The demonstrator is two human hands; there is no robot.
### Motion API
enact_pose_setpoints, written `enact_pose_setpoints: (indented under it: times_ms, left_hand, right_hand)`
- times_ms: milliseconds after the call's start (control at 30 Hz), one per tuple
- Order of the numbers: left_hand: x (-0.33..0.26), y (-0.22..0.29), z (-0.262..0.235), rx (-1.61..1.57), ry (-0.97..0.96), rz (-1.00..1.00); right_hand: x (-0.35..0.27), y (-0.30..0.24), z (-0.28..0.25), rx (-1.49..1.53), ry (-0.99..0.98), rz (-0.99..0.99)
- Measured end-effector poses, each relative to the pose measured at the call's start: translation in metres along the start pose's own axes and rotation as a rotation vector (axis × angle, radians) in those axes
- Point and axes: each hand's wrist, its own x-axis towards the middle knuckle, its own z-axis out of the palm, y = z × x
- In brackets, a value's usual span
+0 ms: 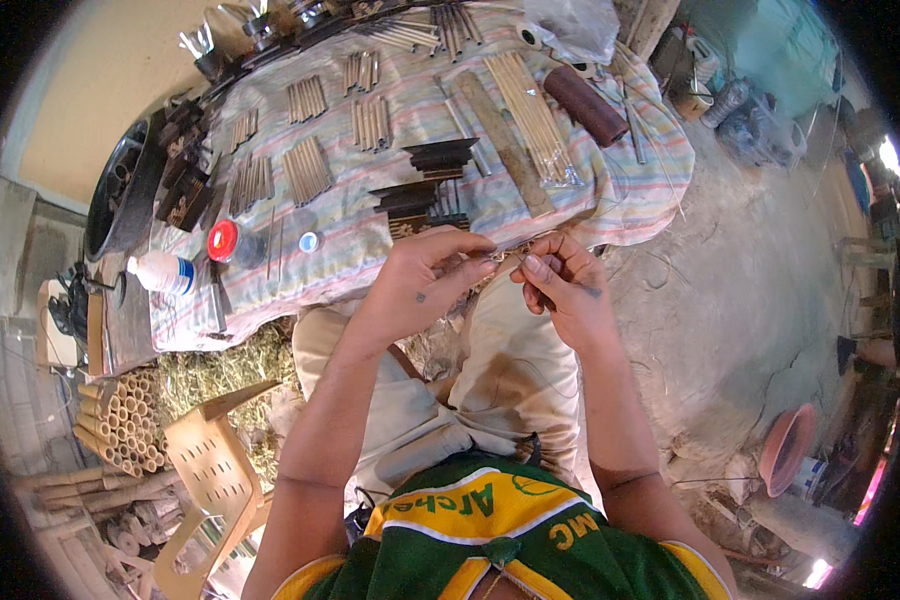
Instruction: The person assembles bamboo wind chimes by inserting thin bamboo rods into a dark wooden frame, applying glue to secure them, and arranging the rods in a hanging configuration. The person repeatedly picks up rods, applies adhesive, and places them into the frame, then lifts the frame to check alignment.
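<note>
Head view: my left hand [425, 275] and right hand [565, 285] meet above my lap, both pinched on a thin bamboo strip [505, 256] running three to nine o'clock between them; the desk [590, 200] lies at twelve.

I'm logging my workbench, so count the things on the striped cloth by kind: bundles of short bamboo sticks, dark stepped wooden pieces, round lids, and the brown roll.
Short bamboo stick bundles: 7
Dark stepped wooden pieces: 2
Round lids, one red and one blue: 2
Brown roll: 1
Total: 12
</note>
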Motion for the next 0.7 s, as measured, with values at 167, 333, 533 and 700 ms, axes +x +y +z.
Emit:
enact_pose_setpoints:
  times_ms: [167, 333, 533, 700]
  left_hand:
    - [-0.015, -0.006, -0.002, 0.04, 0.03, 0.112]
    - [-0.049, 0.002, -0.013, 0.166, 0.069, 0.109]
    - [-0.139, 0.044, -0.053, 0.071, -0.31, 0.33]
    - [-0.162, 0.053, -0.084, -0.333, -0.36, 0.262]
  right_hand:
    - [-0.008, 0.003, 0.021, -0.029, -0.091, 0.043]
    - [-0.011, 0.019, 0.034, -0.167, -0.147, 0.067]
    - [0.031, 0.044, 0.023, -0.776, 0.043, -0.405]
    - [0.098, 0.08, 0.021, -0.674, -0.169, -0.453]
